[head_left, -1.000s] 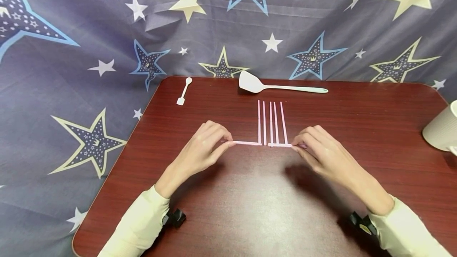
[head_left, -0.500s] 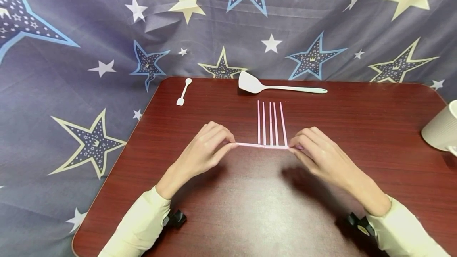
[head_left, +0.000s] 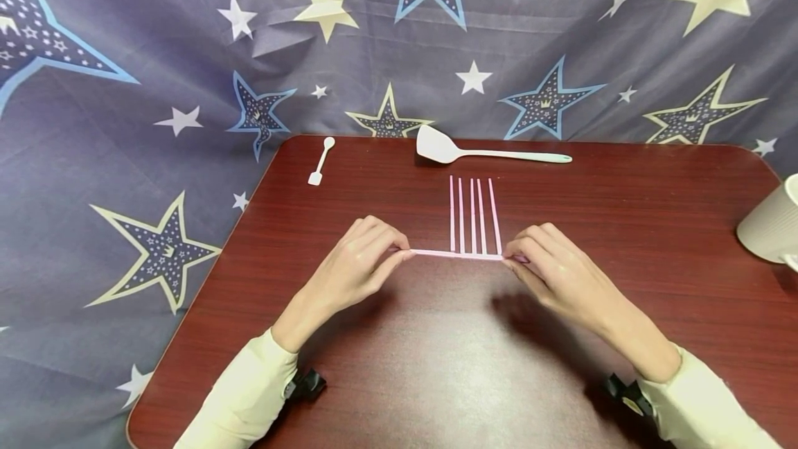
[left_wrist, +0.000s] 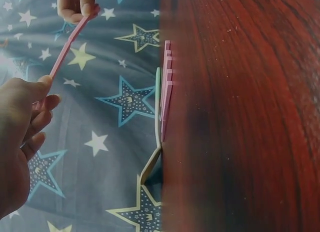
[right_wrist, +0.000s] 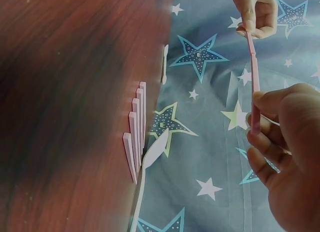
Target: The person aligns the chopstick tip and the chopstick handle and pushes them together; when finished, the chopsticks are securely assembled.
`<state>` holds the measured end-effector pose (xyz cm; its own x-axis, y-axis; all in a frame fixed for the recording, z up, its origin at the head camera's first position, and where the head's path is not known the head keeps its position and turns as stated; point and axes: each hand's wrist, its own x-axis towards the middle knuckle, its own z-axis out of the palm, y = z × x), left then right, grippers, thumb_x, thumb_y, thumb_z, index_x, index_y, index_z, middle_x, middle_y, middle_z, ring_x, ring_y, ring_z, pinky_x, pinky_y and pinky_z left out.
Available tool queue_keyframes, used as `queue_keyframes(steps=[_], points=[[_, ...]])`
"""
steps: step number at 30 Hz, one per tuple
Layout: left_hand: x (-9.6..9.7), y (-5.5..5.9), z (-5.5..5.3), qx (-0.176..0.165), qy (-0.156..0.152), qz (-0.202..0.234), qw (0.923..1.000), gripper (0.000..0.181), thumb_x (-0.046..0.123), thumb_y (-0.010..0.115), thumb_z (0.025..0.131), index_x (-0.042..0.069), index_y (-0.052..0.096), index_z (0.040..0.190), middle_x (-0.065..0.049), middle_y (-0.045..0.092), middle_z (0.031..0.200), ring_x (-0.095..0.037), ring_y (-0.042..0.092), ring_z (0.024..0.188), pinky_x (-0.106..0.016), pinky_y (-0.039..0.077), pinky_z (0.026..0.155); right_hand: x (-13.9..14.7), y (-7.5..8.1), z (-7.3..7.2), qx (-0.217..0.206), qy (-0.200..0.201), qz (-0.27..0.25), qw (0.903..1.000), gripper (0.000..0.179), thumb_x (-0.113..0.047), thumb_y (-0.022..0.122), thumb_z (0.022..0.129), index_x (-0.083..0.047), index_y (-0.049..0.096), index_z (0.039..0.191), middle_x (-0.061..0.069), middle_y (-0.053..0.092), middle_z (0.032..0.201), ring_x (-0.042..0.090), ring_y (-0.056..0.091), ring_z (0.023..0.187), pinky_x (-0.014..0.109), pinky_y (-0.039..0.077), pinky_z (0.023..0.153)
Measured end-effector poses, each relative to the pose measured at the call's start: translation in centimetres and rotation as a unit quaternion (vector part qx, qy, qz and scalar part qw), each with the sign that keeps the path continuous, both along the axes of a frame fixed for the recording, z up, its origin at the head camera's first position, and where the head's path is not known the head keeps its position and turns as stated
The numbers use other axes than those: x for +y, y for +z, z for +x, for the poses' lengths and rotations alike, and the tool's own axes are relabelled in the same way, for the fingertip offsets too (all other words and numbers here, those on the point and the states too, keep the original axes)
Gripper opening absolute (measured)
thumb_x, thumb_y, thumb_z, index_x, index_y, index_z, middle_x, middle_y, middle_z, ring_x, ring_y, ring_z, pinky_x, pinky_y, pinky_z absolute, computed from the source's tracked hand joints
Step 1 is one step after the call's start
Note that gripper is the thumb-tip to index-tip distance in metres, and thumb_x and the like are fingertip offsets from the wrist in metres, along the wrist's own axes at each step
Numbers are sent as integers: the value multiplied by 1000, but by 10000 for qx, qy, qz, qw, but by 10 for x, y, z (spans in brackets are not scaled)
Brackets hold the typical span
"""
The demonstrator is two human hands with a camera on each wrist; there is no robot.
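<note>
My left hand [head_left: 357, 260] pinches the outer end of a slim pink stick [head_left: 433, 253] between thumb and fingers. Opposite it, my right hand [head_left: 557, 270] grips a second pink stick [head_left: 483, 256] of the same kind, whose tail pokes out behind the fingers. The two sticks meet end to end in one nearly straight line, with a small step at the joint in the right wrist view, where the far stick [right_wrist: 251, 43] touches the near one [right_wrist: 255, 75]. Both are held up above the table. Beyond them, several loose pink sticks [head_left: 451, 213] lie side by side on the tabletop.
A white spatula [head_left: 439, 144] with a pale green handle lies along the back of the dark red table [head_left: 623, 213]. At the back left is a small white double-ended scoop [head_left: 323, 159]. A ribbed light mug [head_left: 769, 224] stands at the right edge. Star-patterned cloth [head_left: 399, 40] hangs behind.
The right hand has moved slightly left, closing the gap between the two held sticks, so their ends now meet in line. The loose sticks, spatula and scoop have stayed put.
</note>
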<state>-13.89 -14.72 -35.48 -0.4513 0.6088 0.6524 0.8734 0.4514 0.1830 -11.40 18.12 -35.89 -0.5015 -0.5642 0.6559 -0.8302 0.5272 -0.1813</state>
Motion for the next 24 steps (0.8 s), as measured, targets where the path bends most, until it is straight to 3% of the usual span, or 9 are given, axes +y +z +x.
queue_keyframes(steps=[10,24], points=[[0,-1,2,-116,73,116,9998,10,19,70,100,10,67,98,1,67,92,-20,59,91,-36,45,78,-1,-2,2,48,-25,11,10000,39,-33,44,112,-2,66,100,5,62,95,24,57,88,33,43,81],[0,-1,4,-26,25,159,9999,12,20,68,102,10,66,97,1,67,90,-19,59,89,-36,46,78,-3,1,3,513,-26,223,9984,37,-28,44,112,-1,66,99,7,62,94,27,57,85,39,45,77]])
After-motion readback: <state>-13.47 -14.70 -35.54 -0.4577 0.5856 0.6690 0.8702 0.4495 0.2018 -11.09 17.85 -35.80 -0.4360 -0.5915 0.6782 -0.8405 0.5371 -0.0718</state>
